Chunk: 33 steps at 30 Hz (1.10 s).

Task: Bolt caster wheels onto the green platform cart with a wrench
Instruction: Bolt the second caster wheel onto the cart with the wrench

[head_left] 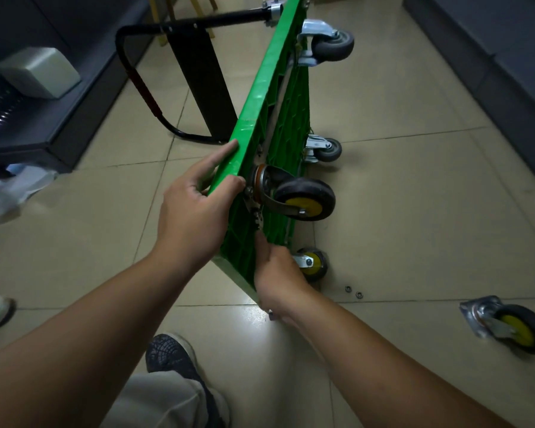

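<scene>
Cart (269, 88) stands on edge on the floor (414, 211), long axis running away from the person, underside facing right. Left hand (195, 211) grips the top edge, fingers wrapped over it beside the caster (303, 197). Right hand (275, 273) sits just below that caster's plate, closed around a wrench (258, 219) that points up at a plate bolt; wrench head too small to confirm seating. Right hand is nearer the bolt. Loose caster (507, 325) and nuts (353, 291) lie well right.

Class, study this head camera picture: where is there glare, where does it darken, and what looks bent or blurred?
Head view: glare on the floor tile below the right hand; corners darken; wide lens bows the tile lines; the loose caster at right looks smeared.
</scene>
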### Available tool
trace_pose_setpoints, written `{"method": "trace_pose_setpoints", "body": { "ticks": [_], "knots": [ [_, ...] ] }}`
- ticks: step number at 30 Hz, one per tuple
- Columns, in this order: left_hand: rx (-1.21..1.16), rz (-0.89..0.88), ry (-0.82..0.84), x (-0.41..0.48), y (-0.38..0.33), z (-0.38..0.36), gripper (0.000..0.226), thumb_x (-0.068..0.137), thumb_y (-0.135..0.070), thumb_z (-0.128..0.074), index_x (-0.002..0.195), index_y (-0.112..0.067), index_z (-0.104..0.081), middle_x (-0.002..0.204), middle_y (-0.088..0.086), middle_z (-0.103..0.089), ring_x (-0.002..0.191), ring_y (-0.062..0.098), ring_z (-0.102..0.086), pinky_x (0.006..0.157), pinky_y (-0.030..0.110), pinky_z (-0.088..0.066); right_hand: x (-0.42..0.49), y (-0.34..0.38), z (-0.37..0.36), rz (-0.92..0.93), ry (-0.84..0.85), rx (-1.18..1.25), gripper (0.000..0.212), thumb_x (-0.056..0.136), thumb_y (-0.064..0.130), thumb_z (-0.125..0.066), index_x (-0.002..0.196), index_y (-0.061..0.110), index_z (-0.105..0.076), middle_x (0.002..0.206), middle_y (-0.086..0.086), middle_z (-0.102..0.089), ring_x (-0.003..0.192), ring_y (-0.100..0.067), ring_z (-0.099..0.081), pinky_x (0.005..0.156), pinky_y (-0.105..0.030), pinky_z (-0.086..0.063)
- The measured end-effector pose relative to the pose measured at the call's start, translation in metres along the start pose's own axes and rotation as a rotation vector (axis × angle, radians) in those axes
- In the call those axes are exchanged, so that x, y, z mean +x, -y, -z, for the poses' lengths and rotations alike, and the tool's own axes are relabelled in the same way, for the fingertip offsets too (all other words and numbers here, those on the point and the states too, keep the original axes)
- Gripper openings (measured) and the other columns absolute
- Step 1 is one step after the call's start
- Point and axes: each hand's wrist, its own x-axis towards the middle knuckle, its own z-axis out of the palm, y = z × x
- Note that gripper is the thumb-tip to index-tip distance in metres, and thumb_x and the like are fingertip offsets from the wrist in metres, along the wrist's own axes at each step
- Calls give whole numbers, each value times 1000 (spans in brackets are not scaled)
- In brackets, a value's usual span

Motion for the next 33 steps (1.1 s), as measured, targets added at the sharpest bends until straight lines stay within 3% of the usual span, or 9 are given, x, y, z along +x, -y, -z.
{"method": "trace_pose_setpoints", "body": {
  "ticks": [3,9,12,15,17,19,23,29,33],
  "knots": [
    [-3,-8,-2,0,1,-1,50,77,-50,-62,126,-60,-62,130,-18,-66,117,12,-65,97,49,-55,-1,5,-5,-110,-9,62,58,96,71,-21,86,22,-50,70,-1,-45,62,-21,-47,53,-26,-32],
    [7,-24,18,-1,1,1,53,75,-53,-61,128,-60,-61,131,-20,-64,119,6,-62,98,46,-56,-8,9,-1,-64,49,138,63,98,69,-21,87,17,-55,62,-2,-39,46,-19,-39,48,-27,-36],
    [9,-17,45,-1,0,3,52,78,-49,-64,130,-57,-61,129,-21,-62,118,7,-63,96,46,-57,-6,-1,-5,42,58,168,55,98,69,-24,81,26,-53,62,2,-42,51,-19,-42,50,-27,-38],
    [-7,-18,64,-2,-1,4,47,86,-39,-67,131,-54,-62,130,-17,-61,115,10,-65,90,43,-60,-1,-33,-5,228,-46,-14,45,101,59,-31,87,27,-58,70,9,-57,67,-13,-57,58,-28,-43],
    [-26,-17,77,-2,-1,5,45,92,-31,-69,133,-50,-63,132,-13,-60,112,13,-67,85,37,-62,8,-64,5,286,-112,-181,42,100,56,-34,90,24,-59,77,5,-64,77,-18,-63,66,-32,-50],
    [-39,-23,82,-2,-2,5,46,95,-22,-68,136,-43,-63,133,-11,-60,108,11,-68,79,26,-61,21,-88,20,345,-163,-247,40,97,56,-36,89,23,-56,75,5,-63,72,-14,-63,64,-38,-51],
    [-42,-38,97,-1,-2,4,46,96,-15,-65,137,-36,-63,133,-8,-60,109,7,-66,72,16,-56,51,-90,43,480,-229,-280,29,94,59,-35,80,36,-45,69,14,-52,64,-2,-53,55,-22,-36],
    [-65,-34,107,0,-3,3,48,90,-23,-66,136,-35,-64,136,-1,-63,117,14,-65,78,19,-57,91,-64,50,624,-130,-408,54,96,62,-35,110,17,-60,102,-4,-63,96,-26,-60,77,-35,-47],
    [-104,-35,116,-2,-7,0,47,96,-10,-64,139,-27,-62,130,2,-66,105,12,-71,75,18,-57,102,-57,51,726,-70,-442,51,97,54,-34,109,14,-63,101,-9,-68,94,-24,-59,73,-26,-36]
  ]
}}
